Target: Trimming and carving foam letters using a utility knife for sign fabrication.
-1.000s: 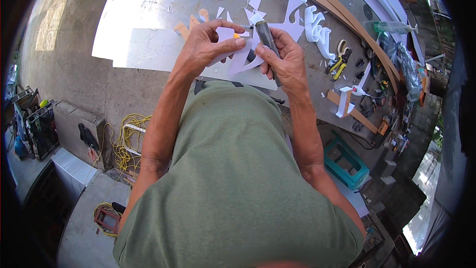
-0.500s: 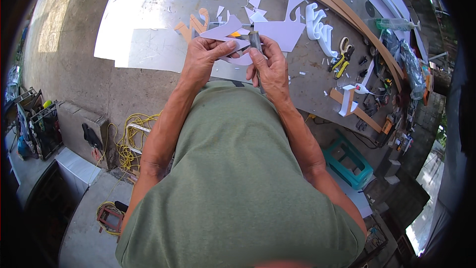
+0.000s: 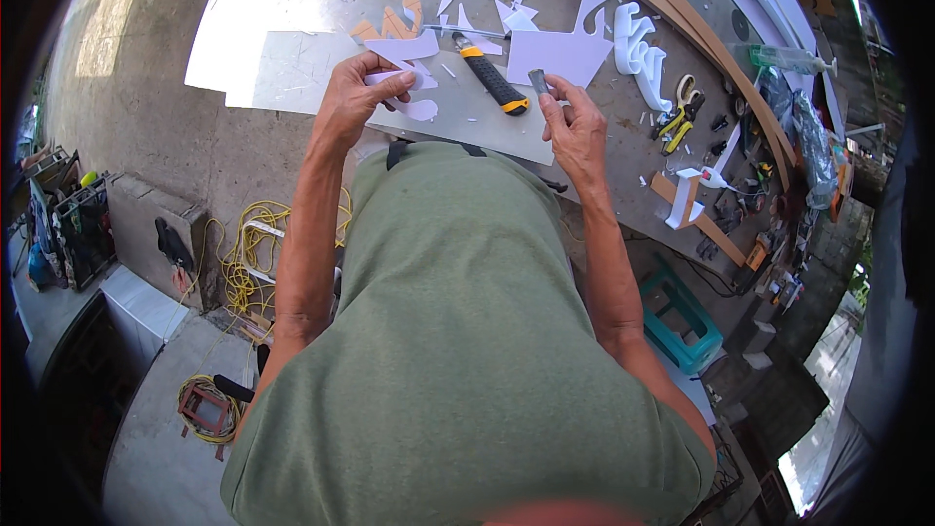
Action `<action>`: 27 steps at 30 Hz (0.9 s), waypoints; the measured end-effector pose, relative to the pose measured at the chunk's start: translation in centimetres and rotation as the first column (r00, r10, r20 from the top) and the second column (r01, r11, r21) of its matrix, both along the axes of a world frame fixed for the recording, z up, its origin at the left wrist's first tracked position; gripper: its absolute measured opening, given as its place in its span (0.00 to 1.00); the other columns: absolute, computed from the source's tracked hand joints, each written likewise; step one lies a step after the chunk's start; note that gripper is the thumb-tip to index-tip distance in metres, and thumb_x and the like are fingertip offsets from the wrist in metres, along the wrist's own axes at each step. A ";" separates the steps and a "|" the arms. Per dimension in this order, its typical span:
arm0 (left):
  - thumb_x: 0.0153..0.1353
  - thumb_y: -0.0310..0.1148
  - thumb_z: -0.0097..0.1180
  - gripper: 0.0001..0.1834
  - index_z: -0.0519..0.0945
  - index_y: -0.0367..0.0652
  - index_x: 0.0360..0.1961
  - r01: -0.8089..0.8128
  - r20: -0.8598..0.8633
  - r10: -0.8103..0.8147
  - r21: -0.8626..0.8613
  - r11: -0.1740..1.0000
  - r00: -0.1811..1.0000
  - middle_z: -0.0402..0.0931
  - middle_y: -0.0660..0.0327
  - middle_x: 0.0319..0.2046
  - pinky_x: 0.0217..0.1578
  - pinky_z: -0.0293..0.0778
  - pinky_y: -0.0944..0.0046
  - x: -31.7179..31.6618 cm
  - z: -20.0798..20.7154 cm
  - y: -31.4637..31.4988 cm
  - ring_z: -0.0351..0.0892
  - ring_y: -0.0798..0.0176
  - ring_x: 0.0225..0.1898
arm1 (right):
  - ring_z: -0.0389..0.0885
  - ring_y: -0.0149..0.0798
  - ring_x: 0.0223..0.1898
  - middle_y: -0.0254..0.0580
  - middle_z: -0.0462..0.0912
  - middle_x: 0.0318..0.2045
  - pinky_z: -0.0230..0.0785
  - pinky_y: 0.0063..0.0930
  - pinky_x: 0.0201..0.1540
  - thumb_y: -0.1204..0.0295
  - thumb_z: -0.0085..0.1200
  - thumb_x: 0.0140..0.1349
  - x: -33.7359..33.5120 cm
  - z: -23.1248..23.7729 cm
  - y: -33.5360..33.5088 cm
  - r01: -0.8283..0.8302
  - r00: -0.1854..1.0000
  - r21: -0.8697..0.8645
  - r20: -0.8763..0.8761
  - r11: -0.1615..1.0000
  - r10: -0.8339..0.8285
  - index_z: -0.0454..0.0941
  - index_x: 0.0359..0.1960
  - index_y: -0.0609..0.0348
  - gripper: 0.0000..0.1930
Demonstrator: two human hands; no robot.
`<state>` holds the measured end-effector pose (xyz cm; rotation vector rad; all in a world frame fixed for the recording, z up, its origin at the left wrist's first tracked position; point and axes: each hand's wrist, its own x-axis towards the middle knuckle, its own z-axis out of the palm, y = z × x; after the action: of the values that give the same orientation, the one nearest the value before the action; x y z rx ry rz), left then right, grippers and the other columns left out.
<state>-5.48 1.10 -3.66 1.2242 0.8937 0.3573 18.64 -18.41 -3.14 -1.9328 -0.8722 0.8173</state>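
Observation:
My left hand [image 3: 353, 97] pinches a thin white curved cut-out piece [image 3: 419, 110] between thumb and fingers, over the near edge of the work surface. Apart from it, to the right, my right hand [image 3: 577, 131] is closed around a short, flat, dark grey tool [image 3: 539, 82]; only its upper end sticks out, so I cannot make out its exact kind. Between the hands lies a black and yellow utility knife [image 3: 492, 75]. Just right of the knife is a larger white cut sheet [image 3: 560, 56].
Brown cut-out letter shapes [image 3: 401, 19] lie beyond my left hand. To the right are white raised letter shapes [image 3: 638, 54], yellow-handled snips [image 3: 679, 127] and a brown and white assembled piece [image 3: 687, 200]. A green stool [image 3: 696, 351] stands below the table's right side.
My hands have moved apart. The grey tool has come away from the white cut-out piece, which went left with my left hand. The utility knife is now fully visible.

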 end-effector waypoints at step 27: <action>0.51 0.41 0.71 0.31 0.79 0.45 0.57 -0.206 -0.186 0.740 0.891 0.404 0.647 0.76 0.56 0.49 0.56 0.67 0.54 -8.1 -9.4 0.5 0.69 0.52 0.54 | 0.75 0.55 0.37 0.54 0.69 0.37 0.68 0.45 0.42 0.74 0.48 0.67 -10.4 -0.9 8.0 -0.509 0.847 -0.277 -0.329 0.815 0.417 0.67 0.56 0.66 0.17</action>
<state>-13.56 1.59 -13.03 1.9735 1.7844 1.0470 8.24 -10.42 -4.08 -1.8700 -1.1197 1.5798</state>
